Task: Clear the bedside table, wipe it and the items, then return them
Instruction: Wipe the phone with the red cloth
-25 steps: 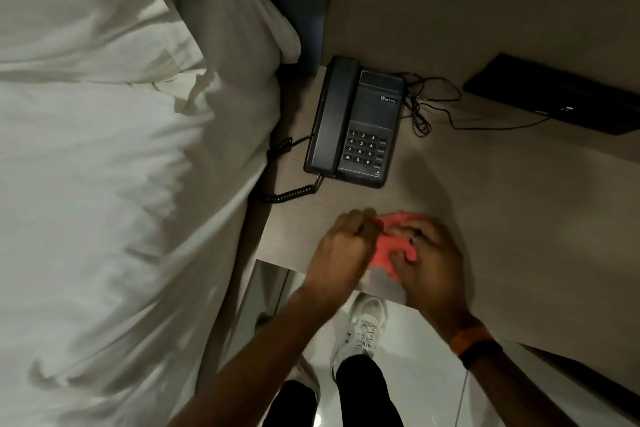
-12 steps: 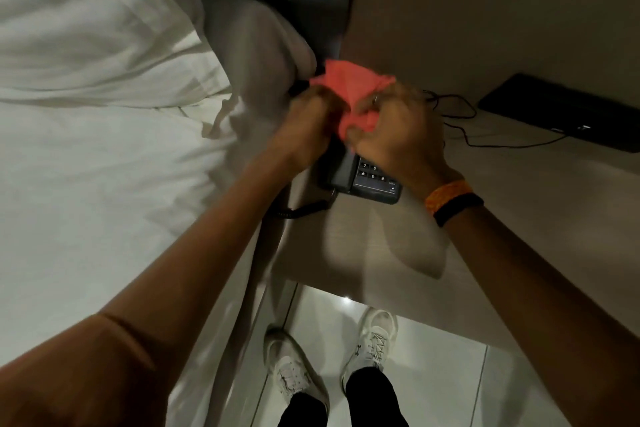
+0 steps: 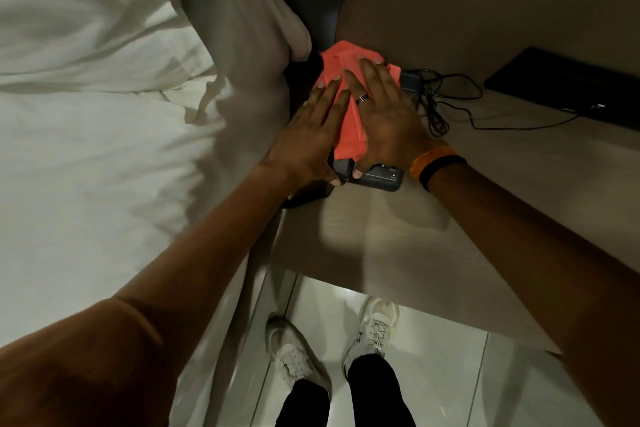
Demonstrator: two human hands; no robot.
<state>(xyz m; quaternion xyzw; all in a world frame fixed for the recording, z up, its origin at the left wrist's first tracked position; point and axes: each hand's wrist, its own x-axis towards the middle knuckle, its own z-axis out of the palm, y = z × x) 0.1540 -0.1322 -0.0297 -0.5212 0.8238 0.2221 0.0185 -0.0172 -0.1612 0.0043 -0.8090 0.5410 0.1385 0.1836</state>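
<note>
Wiping step in hand — your left hand [image 3: 308, 139] and right hand [image 3: 384, 118] lie flat, fingers straight, pressing the red cloth [image 3: 350, 130] onto the telephone [image 3: 381, 180] at the bedside rear corner of the table [image 3: 381, 246]; next, sweep the cloth across its whole face.

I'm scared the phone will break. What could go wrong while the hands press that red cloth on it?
The left hand and right hand press the red cloth flat onto the black plastic telephone. A hard push might slide it toward the wooden table edge by the bed, which is close. The cloth could also snag the thin black cables tangled just behind the telephone and tug them.
</note>
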